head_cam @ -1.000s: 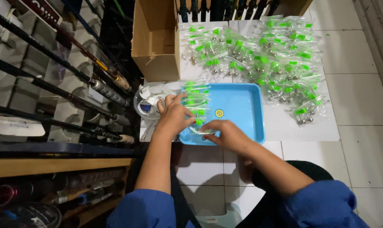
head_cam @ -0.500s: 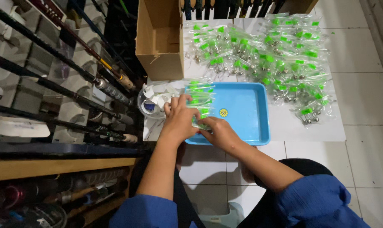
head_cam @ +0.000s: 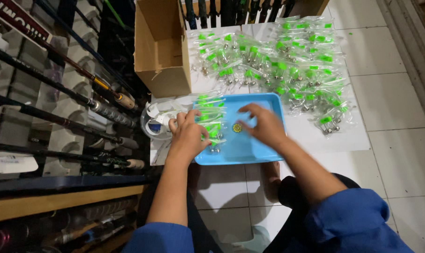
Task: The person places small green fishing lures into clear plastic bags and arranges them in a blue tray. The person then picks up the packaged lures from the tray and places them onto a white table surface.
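A blue plastic tray (head_cam: 266, 150) lies on a white sheet on the tiled floor. My left hand (head_cam: 189, 136) rests on a small stack of clear packets with green tags (head_cam: 211, 117) at the tray's left side, fingers curled over them. Above the tray's middle hovers my right hand (head_cam: 264, 124), blurred, fingers spread and holding nothing that I can make out. A yellow round sticker (head_cam: 236, 127) shows on the tray floor between the hands.
A big heap of the same green-tagged packets (head_cam: 287, 61) covers the white sheet (head_cam: 357, 136) behind the tray. An open cardboard box (head_cam: 161, 47) stands at the back left. Fishing rods (head_cam: 81, 100) fill racks on the left. A tape roll (head_cam: 154, 124) lies beside the tray.
My right hand has left the packets at the tray's front left and moved right and up over the tray's middle. The left hand stays on the stack.
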